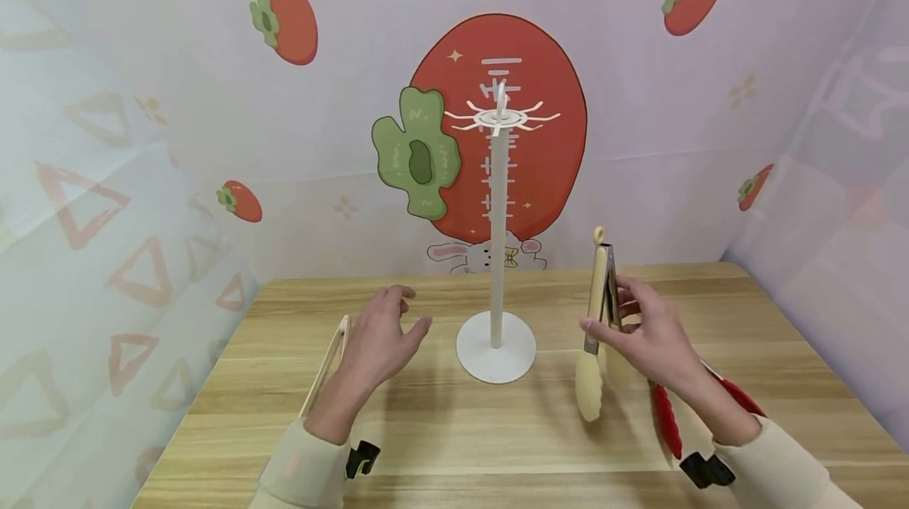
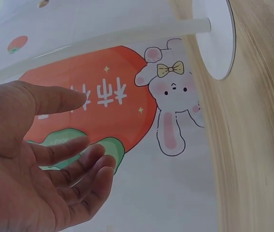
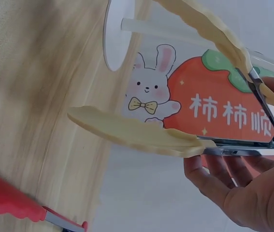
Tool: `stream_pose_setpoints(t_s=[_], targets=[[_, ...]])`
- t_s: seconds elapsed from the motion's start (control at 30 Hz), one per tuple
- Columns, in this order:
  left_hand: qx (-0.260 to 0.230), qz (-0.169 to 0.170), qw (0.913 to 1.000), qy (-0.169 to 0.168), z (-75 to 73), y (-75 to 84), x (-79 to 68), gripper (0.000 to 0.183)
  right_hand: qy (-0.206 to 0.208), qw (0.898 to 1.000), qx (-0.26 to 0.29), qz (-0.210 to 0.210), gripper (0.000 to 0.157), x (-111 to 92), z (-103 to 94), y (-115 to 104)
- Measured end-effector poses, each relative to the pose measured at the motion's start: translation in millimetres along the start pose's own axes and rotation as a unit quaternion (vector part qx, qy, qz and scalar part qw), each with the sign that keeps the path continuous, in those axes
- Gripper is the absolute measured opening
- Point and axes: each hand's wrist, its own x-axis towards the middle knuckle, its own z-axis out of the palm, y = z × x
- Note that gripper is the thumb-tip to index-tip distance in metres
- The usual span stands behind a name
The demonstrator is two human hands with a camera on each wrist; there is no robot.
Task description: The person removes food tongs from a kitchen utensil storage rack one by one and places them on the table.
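My right hand (image 1: 656, 339) grips a pair of cream kitchen tongs (image 1: 589, 383), thumb on one arm and fingers on the other. The tongs hang with the hanging loop up and the scalloped heads down; in the right wrist view their two heads (image 3: 141, 136) are spread apart. My left hand (image 1: 379, 335) hovers left of a white hook stand (image 1: 499, 256), fingers loosely bent and nothing in the palm (image 2: 25, 188). Partly behind the left forearm lies a slim cream utensil (image 1: 323, 371), mostly hidden.
Red-tipped tongs (image 1: 666, 422) lie on the wooden table (image 1: 511, 430) beneath the right forearm. The stand's round base (image 1: 476, 351) is mid-table, and its ring of thin hooks (image 1: 500, 119) is high above. A printed cloth backdrop (image 1: 341, 99) encloses the back and sides.
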Motion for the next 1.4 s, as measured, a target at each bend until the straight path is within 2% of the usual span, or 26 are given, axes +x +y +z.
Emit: stream_pose_setpoints(t_s=[0.57,0.9,1.4], targets=[[-0.005,0.007,0.9999,-0.008,4.4,1.3,-2.5,0.040,-0.041,0.996,-0.053,0.052,0.074,-2.6,4.3,-2.9],[-0.007,0.009,0.9999,-0.011,5.5,1.9,-4.5,0.040,-0.062,0.990,-0.106,0.069,0.072,-4.9,4.6,-2.3],[-0.005,0.017,0.9998,-0.008,7.4,-0.4,-6.2,0.036,-0.100,0.977,-0.153,0.109,0.076,-8.2,8.2,3.8]])
